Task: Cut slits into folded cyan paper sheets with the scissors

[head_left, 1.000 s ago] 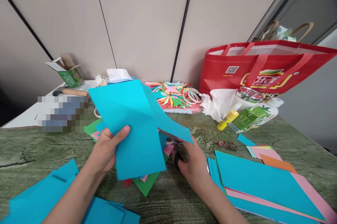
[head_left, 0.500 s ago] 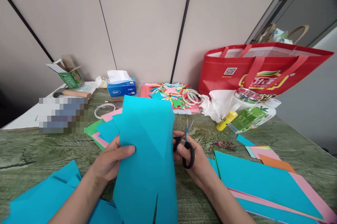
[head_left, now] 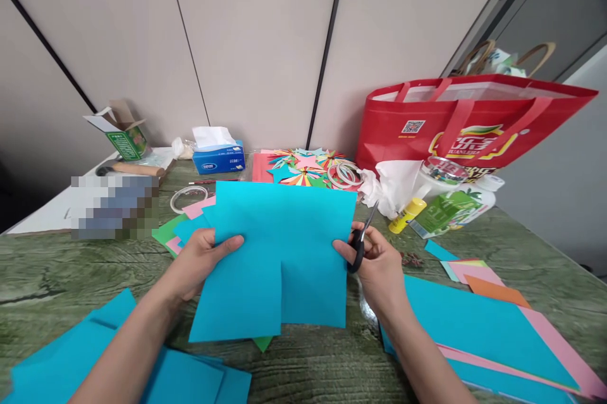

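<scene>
Blue sheet ctr, slit from btm edge to abt mid. My L hand pinches its 9 o'clock edge; R hand grips 3 o'clock edge + scissors. Tissue box @ 11, tissue poking out. Green carton @ 10, flaps open; red bag @ 2, contents hidden.

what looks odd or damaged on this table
No spill is visible. The held blue sheet has a slit running up from its lower edge, probably a deliberate cut, given the scissors in the right hand. The crumpled white tissue by the glue stick looks a little untidy.
</scene>
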A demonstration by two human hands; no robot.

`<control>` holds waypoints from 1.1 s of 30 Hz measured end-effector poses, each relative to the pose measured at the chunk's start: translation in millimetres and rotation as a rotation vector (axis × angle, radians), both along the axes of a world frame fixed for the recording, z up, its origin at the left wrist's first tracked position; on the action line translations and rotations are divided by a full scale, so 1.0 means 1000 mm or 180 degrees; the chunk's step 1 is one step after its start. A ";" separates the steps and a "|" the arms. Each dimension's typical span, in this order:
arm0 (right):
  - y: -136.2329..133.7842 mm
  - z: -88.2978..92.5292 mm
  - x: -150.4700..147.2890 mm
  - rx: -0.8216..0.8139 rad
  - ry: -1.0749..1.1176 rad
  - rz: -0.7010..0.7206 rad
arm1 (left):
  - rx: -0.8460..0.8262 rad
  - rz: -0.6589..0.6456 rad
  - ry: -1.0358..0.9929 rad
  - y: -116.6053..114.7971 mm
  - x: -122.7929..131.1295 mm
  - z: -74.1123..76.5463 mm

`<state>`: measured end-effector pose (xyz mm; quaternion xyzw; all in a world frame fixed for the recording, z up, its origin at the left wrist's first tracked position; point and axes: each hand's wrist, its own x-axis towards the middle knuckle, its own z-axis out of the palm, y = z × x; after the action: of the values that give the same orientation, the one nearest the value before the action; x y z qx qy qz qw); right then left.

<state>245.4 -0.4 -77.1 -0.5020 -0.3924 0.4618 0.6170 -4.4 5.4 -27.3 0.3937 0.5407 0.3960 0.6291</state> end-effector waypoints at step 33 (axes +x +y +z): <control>-0.028 0.005 -0.026 -0.0557 0.0536 0.3178 | 0.0329 0.0473 -0.0178 -0.004 0.012 -0.006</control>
<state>219.4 -28.1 -71.7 -0.2643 -0.4931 0.7701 0.3064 8.1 1.3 -33.7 0.3732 0.5295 0.4799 0.5917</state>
